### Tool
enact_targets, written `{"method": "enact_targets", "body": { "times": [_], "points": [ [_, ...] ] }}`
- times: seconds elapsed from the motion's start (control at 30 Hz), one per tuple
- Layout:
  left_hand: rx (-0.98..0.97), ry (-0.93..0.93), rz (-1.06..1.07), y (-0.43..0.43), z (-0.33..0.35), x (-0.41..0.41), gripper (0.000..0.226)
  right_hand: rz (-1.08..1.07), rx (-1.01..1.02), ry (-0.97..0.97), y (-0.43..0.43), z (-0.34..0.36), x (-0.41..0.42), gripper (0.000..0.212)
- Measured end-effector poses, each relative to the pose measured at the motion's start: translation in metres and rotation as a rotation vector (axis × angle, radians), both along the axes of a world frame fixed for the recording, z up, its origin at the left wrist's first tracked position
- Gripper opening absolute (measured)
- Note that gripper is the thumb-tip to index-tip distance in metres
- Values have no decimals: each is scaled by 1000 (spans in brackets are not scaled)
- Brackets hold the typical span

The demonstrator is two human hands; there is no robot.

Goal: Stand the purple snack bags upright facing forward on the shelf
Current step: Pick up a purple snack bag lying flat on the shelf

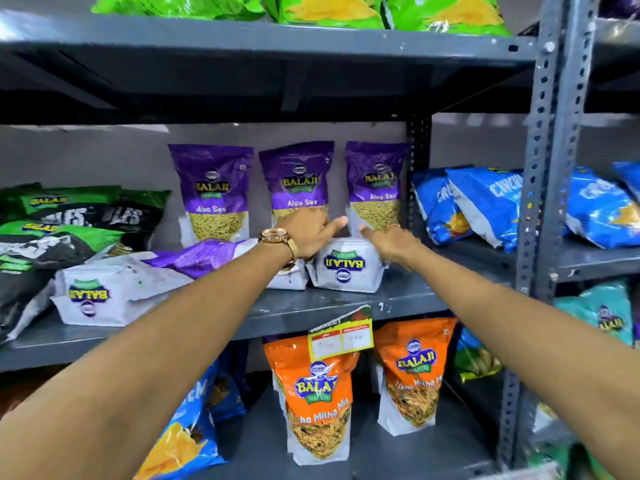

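Three purple Aloo Sev bags stand upright facing forward at the back of the middle shelf (346,306): left (212,188), middle (297,181), right (376,185). In front of them several purple bags lie flat with their white bottoms toward me: one at the left (114,296), one across the middle (204,254), one under my hands (346,268). My left hand (311,233), with a gold watch on the wrist, and my right hand (391,242) reach over that lying bag with fingers spread, holding nothing.
Green and black bags (69,220) are piled at the shelf's left end. Blue bags (478,202) lean on the right. Orange bags (318,386) stand on the lower shelf behind a price tag (341,336). A perforated steel upright (547,161) borders the right.
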State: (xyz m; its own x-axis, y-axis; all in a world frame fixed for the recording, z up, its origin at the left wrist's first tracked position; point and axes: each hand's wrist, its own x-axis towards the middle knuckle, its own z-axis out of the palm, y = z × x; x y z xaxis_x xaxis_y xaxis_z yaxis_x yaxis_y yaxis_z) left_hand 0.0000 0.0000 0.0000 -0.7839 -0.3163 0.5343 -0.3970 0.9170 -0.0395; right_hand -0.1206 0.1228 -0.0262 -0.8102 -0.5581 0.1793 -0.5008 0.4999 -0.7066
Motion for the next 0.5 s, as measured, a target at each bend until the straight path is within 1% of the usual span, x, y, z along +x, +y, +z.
{"method": "enact_targets", "body": {
  "times": [0.07,0.13,0.2,0.27,0.33,0.4,0.43,0.5],
  "points": [
    [148,-74,34,0,4,-17,57,59,-10,-300,-2,4,-9,84],
    [266,-171,85,2,13,-29,56,78,22,-413,-1,8,-15,83],
    [361,-216,120,4,22,-42,50,90,45,-404,-4,4,-27,83],
    [356,-261,165,3,27,-51,35,97,46,-396,-6,-3,-38,83],
    [368,-369,249,0,26,-66,37,136,12,-442,-8,-10,-50,74],
    [379,-448,315,-2,19,-80,52,160,-47,-469,-9,-15,-58,65],
    [369,-452,327,-1,15,-86,57,176,-74,-473,-11,-18,-62,62],
    [328,-443,336,2,10,-95,56,223,-126,-456,-13,-25,-68,51]
  ]
}}
